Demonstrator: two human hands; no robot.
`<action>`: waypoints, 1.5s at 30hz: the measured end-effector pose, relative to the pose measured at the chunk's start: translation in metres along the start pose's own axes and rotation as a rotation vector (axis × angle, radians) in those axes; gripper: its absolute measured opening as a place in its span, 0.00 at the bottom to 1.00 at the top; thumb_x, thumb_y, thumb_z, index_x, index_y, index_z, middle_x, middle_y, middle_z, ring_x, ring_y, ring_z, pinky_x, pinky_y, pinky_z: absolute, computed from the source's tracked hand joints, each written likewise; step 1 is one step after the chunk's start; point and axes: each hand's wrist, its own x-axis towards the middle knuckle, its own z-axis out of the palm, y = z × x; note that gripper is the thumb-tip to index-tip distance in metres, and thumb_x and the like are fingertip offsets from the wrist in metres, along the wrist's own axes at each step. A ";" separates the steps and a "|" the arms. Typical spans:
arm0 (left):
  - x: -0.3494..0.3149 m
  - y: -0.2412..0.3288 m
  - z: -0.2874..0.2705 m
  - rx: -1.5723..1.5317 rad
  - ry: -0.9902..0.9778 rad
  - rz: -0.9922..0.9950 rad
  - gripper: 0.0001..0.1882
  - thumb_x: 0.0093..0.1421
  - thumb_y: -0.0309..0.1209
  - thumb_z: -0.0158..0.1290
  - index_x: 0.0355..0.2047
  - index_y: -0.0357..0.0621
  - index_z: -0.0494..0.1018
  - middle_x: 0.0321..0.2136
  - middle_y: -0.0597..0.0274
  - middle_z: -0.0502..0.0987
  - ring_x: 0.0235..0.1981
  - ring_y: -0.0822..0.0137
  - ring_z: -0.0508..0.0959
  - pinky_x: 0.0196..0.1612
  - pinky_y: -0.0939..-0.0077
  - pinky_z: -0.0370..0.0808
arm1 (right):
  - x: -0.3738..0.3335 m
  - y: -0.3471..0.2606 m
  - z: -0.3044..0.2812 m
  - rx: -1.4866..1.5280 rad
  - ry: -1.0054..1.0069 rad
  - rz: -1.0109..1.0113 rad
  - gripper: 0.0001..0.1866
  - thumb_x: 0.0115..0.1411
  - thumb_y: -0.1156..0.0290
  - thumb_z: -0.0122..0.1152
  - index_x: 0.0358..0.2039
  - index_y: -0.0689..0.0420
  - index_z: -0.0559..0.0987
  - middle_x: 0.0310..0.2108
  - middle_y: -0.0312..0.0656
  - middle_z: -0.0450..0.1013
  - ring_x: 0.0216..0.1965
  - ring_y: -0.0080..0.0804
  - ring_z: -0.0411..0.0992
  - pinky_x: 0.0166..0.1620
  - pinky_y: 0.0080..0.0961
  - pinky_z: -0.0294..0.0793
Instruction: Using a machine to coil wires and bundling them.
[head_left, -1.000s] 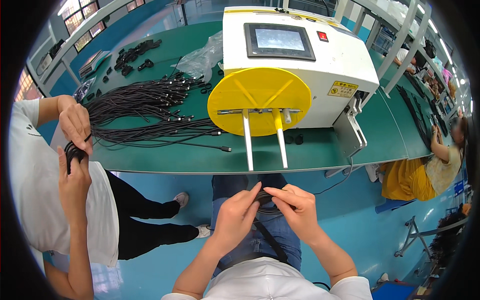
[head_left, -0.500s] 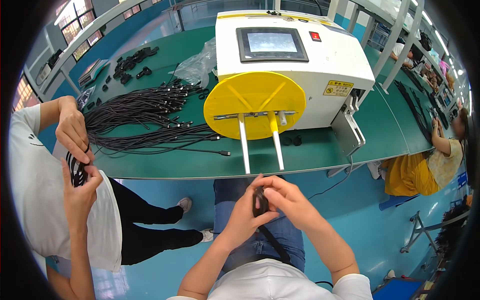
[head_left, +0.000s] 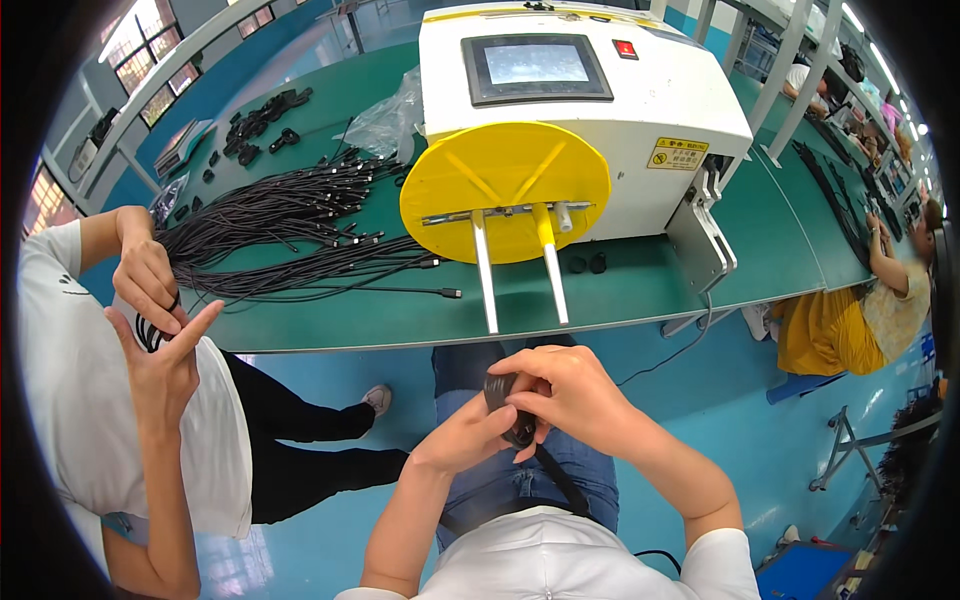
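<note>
While left hand [head_left: 462, 434] grips black coil [head_left: 497, 391], right hand [head_left: 566, 387] curled around it

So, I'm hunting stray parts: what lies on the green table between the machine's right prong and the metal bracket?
The head view shows two small round black pieces on the green table, nearer the right prong than the metal bracket.

The person [head_left: 540, 555] near me is cupping the bare left hand [head_left: 470, 435], its thumb [head_left: 495, 420] pointing across toward the bare right hand [head_left: 565, 385], which is arching over with curled fingers [head_left: 525, 360]. Both bare forearms [head_left: 685, 465] are angling inward, the right elbow [head_left: 727, 512] bending outward.
</note>
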 end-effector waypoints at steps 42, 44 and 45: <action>0.009 0.002 0.030 0.773 0.466 0.016 0.07 0.59 0.31 0.51 0.32 0.41 0.67 0.21 0.68 0.67 0.24 0.76 0.66 0.29 0.80 0.65 | 0.027 0.104 -0.087 -0.634 0.634 -0.107 0.09 0.48 0.77 0.61 0.32 0.56 0.79 0.29 0.42 0.68 0.36 0.41 0.68 0.37 0.33 0.70; 0.010 -0.002 0.025 0.762 0.481 0.057 0.07 0.59 0.32 0.51 0.31 0.42 0.66 0.21 0.69 0.66 0.23 0.77 0.65 0.28 0.81 0.64 | 0.045 0.115 -0.087 -0.653 0.647 -0.096 0.07 0.47 0.76 0.61 0.30 0.56 0.79 0.30 0.42 0.67 0.38 0.40 0.66 0.37 0.34 0.69; 0.012 0.000 0.024 0.763 0.485 0.057 0.07 0.59 0.32 0.51 0.31 0.42 0.66 0.21 0.69 0.66 0.23 0.77 0.65 0.28 0.81 0.64 | 0.052 0.121 -0.087 -0.744 0.640 -0.081 0.07 0.47 0.76 0.62 0.30 0.56 0.78 0.30 0.42 0.67 0.38 0.41 0.66 0.37 0.33 0.69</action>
